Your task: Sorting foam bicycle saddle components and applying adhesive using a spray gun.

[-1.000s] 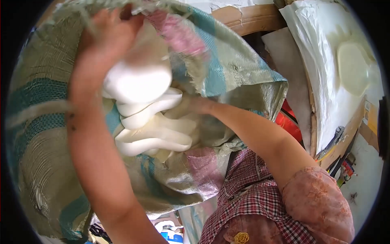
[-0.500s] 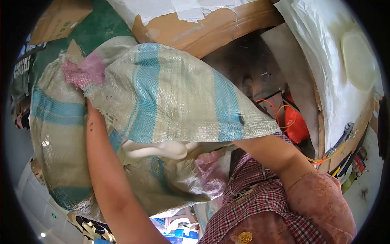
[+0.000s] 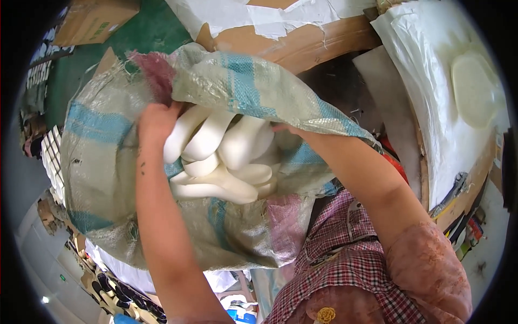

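A large beige woven sack (image 3: pixel 102 183) with blue stripes and pink patches lies in front of me, its mouth spread wide. Inside, several smooth cream-white pieces shaped like shoe soles (image 3: pixel 216 186) lie in a heap. My left hand (image 3: pixel 158 125) is closed on the sack's rim by the pink patch, beside the white pieces; its fingertips are partly hidden. My right forearm reaches under the upper flap of the sack. Only a little of my right hand (image 3: pixel 288 129) shows, at the right of the heap, and its fingers are mostly covered by the fabric.
Behind the sack stands a cardboard box (image 3: pixel 291 43) with torn white covering. A white plastic-covered surface (image 3: pixel 431 97) rises at the right, next to a dark recess with a red item (image 3: pixel 396 164). Another cardboard box (image 3: pixel 97 21) sits at the far left on green floor.
The sack's upper flap has lifted away, uncovering the heap of white pieces. My left hand has come into sight at the rim, and my right arm has moved up and left.
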Available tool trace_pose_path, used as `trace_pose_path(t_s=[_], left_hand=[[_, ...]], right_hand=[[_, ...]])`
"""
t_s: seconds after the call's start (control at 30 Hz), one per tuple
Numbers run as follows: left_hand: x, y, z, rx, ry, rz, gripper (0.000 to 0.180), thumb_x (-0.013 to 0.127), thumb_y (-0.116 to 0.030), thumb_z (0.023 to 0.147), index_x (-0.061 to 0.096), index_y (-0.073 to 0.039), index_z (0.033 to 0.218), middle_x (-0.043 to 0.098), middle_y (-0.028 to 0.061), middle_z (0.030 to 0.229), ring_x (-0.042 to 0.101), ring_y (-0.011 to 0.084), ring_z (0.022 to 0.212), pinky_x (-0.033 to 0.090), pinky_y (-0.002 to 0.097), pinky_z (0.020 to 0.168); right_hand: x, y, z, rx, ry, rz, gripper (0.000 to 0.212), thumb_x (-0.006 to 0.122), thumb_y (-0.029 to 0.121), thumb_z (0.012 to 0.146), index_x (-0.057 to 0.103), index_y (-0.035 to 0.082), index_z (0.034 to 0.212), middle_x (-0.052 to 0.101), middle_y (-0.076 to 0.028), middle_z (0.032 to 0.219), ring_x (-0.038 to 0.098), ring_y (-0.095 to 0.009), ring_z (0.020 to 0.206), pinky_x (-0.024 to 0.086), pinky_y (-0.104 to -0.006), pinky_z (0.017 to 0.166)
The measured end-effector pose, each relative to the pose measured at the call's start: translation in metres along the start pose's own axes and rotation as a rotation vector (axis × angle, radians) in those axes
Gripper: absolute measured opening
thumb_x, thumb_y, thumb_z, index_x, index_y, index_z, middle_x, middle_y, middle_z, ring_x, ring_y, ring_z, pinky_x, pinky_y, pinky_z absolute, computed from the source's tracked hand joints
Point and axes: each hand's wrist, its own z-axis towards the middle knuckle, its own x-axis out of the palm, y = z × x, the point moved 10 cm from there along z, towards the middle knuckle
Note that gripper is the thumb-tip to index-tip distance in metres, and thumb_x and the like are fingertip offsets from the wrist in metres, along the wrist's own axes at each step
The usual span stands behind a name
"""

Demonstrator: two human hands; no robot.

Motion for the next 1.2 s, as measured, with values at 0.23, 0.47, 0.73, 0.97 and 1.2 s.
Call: trace_pose_path(t_s=[0.23, 0.47, 0.73, 0.97, 1.2], left_hand=[[0.042, -0.035, -0.053, 0.453, -0.058, -0.15, 0.065, 0.068, -0.03, 0.075, 0.04, -0.007, 0.129, 0.064, 0.022, 0.094, 0.061, 0.039, 0.086, 0.049, 0.0424, 0.075], [0.028, -0.081, -0.127, 0.511, -0.013, -0.046, 0.05, 0.072, -0.028, 0.069, 0.058, 0.001, 0.106, 0.063, 0.0232, 0.086, 0.061, 0.039, 0.081, 0.048, 0.0437, 0.071], [-0.052, -0.164, -0.267, 0.434, -0.007, -0.432, 0.022, 0.064, -0.018, 0.079, 0.062, 0.004, 0.079, 0.054, 0.0078, 0.057, 0.048, 0.0129, 0.045, 0.037, 0.0279, 0.044], [-0.049, -0.387, -0.373, 0.658, 0.194, -1.17, 0.015, 0.059, -0.008, 0.085, 0.063, 0.003, 0.094, 0.057, -0.0017, 0.064, 0.051, 0.0047, 0.054, 0.042, 0.0187, 0.047], [-0.019, -0.715, -0.476, 1.055, 0.591, -1.233, 0.04, 0.059, -0.038, 0.088, 0.061, 0.002, 0.089, 0.055, 0.0012, 0.06, 0.048, 0.0072, 0.052, 0.039, 0.0228, 0.047]], right_hand=[[0.045, 0.009, -0.043, -0.144, -0.091, 0.129, 0.052, 0.065, 0.043, 0.079, 0.061, -0.002, 0.105, 0.064, -0.012, 0.096, 0.061, -0.019, 0.078, 0.05, -0.0334, 0.066], [0.001, 0.026, -0.135, -0.056, -0.326, 0.011, 0.043, 0.074, 0.025, 0.071, 0.063, 0.002, 0.105, 0.065, -0.005, 0.097, 0.06, -0.016, 0.085, 0.05, -0.0315, 0.075], [-0.017, 0.179, -0.308, -0.67, -0.136, 0.133, 0.049, 0.066, 0.016, 0.074, 0.048, 0.005, 0.118, 0.057, -0.005, 0.104, 0.054, -0.013, 0.095, 0.045, -0.0289, 0.083], [-0.161, 0.26, -0.59, -1.339, -0.463, -0.325, 0.073, 0.076, 0.026, 0.07, 0.039, 0.005, 0.128, 0.053, -0.007, 0.117, 0.05, -0.017, 0.109, 0.04, -0.0325, 0.094], [-0.405, 0.263, -0.771, -1.606, -1.084, -0.158, 0.042, 0.057, 0.034, 0.089, 0.05, 0.002, 0.115, 0.059, -0.008, 0.103, 0.056, -0.015, 0.091, 0.046, -0.0289, 0.08]])
